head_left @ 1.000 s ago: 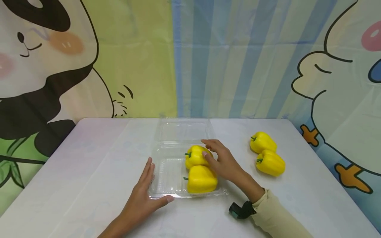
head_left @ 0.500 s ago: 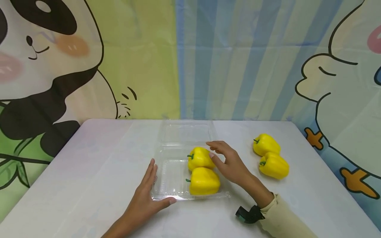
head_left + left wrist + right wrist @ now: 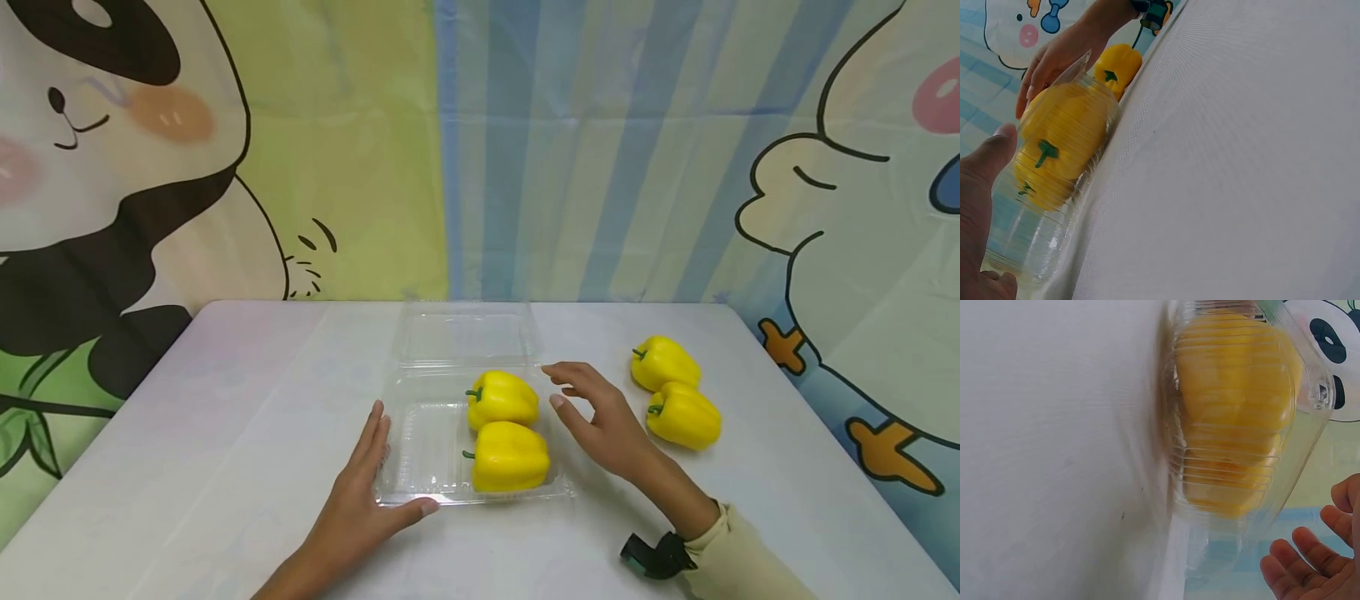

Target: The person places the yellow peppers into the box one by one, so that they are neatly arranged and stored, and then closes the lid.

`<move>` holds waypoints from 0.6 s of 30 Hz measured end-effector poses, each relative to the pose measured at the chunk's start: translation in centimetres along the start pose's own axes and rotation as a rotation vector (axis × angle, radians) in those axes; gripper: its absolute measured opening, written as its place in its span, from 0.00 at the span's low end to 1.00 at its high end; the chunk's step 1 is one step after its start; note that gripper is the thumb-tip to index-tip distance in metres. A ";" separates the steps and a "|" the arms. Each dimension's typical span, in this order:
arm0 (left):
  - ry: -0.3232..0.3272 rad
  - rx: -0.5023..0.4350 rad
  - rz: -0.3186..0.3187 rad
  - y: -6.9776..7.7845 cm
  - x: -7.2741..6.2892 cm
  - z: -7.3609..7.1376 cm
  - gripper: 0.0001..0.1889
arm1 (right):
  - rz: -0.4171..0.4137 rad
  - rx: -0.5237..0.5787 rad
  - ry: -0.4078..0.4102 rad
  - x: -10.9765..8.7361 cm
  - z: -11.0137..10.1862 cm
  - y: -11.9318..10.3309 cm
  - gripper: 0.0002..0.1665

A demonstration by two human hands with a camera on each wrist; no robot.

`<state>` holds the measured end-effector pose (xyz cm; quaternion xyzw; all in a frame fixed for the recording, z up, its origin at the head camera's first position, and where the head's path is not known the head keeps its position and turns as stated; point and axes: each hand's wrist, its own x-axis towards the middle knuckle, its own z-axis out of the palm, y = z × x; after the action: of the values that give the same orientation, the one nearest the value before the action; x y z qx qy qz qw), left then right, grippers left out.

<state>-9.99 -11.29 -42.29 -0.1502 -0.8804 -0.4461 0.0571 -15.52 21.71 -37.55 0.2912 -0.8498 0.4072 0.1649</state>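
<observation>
A clear plastic clamshell box [image 3: 427, 450] lies on the table with its lid [image 3: 468, 333] folded back. Two yellow bell peppers sit in its right half: a rear pepper [image 3: 504, 400] and a front pepper [image 3: 512, 458], stems to the left. My left hand [image 3: 360, 492] rests at the box's front left corner, fingers along the left side and thumb by the front rim. Just off the right side is my right hand [image 3: 607, 421], holding nothing, its fingers loosely bent. In the right wrist view its fingers [image 3: 1310, 562] stand apart from the box wall.
Two more yellow peppers lie on the table right of the box, a far pepper [image 3: 666, 363] and a nearer pepper [image 3: 684, 417] touching it. The white-covered table [image 3: 225, 433] ends at a cartoon-printed curtain [image 3: 375, 150]. A black wrist camera [image 3: 656, 557] is strapped to the right wrist.
My right hand has drawn back to the right, from the rear pepper in the box to just outside the box's right side. The left hand and the peppers stay in place.
</observation>
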 end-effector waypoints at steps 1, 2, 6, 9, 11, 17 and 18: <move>0.000 -0.001 0.002 0.0 0.0 -0.1 0.65 | -0.002 -0.003 0.001 -0.2 -0.1 0.0 0.23; -0.001 -0.003 0.001 0.0 0.0 -0.1 0.65 | -0.001 -0.004 0.003 -0.3 -0.2 0.0 0.23; -0.002 -0.005 0.007 0.1 0.0 -0.1 0.65 | -0.004 -0.024 0.018 -1.0 -1.0 -0.1 0.25; -0.001 0.008 0.003 0.2 0.0 -0.1 0.65 | -0.013 -0.055 0.029 -1.5 -1.9 0.0 0.27; -0.002 0.014 -0.002 0.2 0.0 -0.1 0.65 | -0.026 -0.075 0.042 -1.8 -2.5 0.1 0.28; -0.009 0.021 -0.023 0.3 -0.1 -0.2 0.65 | -0.054 -0.124 0.088 -2.6 -4.2 0.2 0.32; -0.008 0.021 -0.023 0.3 -0.1 -0.2 0.65 | -0.049 -0.133 0.094 -2.8 -4.3 0.2 0.32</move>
<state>-9.83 -11.26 -41.96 -0.1414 -0.8870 -0.4367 0.0500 -13.32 26.26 -36.48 0.2811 -0.8588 0.3591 0.2336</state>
